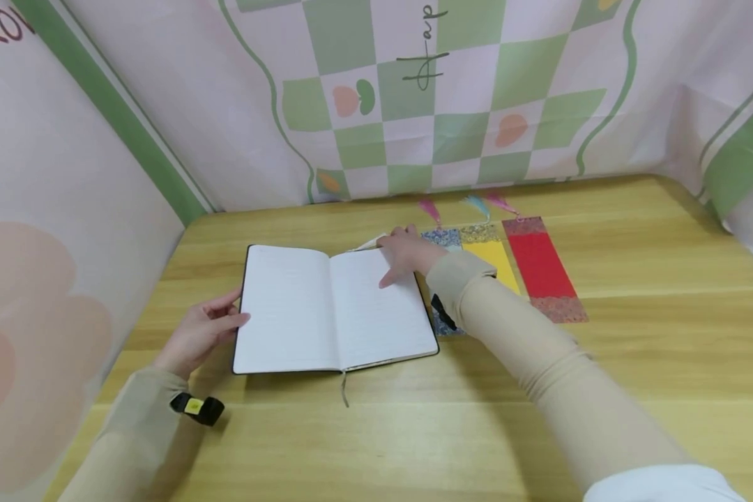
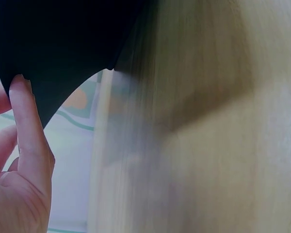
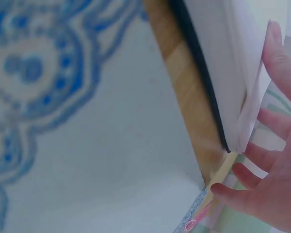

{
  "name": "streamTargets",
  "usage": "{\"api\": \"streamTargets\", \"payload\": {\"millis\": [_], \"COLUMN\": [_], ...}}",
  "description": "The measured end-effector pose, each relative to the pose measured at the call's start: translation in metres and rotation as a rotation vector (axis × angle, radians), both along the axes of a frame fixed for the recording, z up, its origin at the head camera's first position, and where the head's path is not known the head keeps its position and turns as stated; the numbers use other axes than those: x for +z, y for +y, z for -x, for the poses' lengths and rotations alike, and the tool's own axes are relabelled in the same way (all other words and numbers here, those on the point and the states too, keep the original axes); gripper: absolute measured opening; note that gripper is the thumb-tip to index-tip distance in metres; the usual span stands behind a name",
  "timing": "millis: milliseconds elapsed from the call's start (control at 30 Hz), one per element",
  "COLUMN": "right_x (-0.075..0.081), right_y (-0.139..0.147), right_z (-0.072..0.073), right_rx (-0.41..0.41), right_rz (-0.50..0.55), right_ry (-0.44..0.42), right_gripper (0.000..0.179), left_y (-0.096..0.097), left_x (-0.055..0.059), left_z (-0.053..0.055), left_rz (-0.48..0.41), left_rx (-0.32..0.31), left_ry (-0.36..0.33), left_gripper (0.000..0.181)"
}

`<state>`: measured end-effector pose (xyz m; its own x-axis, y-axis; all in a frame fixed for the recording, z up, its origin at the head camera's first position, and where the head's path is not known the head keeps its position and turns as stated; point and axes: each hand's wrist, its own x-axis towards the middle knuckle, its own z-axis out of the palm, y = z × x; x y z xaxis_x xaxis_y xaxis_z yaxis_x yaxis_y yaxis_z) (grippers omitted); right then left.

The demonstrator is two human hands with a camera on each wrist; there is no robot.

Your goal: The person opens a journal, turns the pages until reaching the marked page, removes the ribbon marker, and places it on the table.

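An open notebook (image 1: 288, 307) with a dark cover and white pages lies on the table. My left hand (image 1: 203, 331) pinches the outer edge of its left cover, which is tilted up off the wood; in the left wrist view the fingers (image 2: 31, 131) lie against the dark underside. At the top right corner is my right hand (image 1: 408, 254), thumb over the page and fingers past the far edge; in the right wrist view page edges (image 3: 242, 63) stand between thumb and fingers. A grey ribbon (image 1: 344, 390) hangs from the spine.
Right of the notebook lie tasselled bookmarks: a blue-patterned one (image 1: 440, 238) partly under my right forearm, a yellow one (image 1: 492, 259) and a red one (image 1: 542, 265). A printed curtain (image 1: 408, 84) borders the wooden table (image 1: 364, 446) at the back and left.
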<state>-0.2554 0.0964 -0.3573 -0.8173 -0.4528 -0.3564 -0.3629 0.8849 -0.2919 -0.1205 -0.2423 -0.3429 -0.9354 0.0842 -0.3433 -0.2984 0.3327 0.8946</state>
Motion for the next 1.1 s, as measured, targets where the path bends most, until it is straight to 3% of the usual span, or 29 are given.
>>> {"api": "streamTargets", "payload": {"millis": [367, 533, 667, 800, 1100], "right_x": [-0.001, -0.001, -0.001, -0.001, 0.004], "right_y": [-0.007, -0.006, -0.004, -0.001, 0.007], "right_z": [-0.005, -0.010, -0.014, -0.018, -0.024], "right_rx": [0.065, 0.084, 0.109, 0.097, -0.167], "right_rz": [-0.125, -0.108, -0.016, 0.134, 0.547], "right_ry": [0.112, 0.156, 0.216, 0.218, -0.007], "right_gripper": [0.088, 0.086, 0.076, 0.059, 0.057], "left_y": [-0.001, 0.000, 0.000, 0.000, 0.001], "left_x": [-0.001, -0.002, -0.001, 0.000, 0.000], "left_z": [-0.001, -0.004, -0.003, 0.000, 0.002], "left_rz": [-0.006, 0.000, -0.012, -0.015, -0.011], "left_rx": [0.007, 0.022, 0.022, 0.009, 0.002], "left_ry": [0.004, -0.008, -0.008, 0.007, -0.002], "left_gripper": [0.063, 0.063, 0.064, 0.064, 0.062]}}
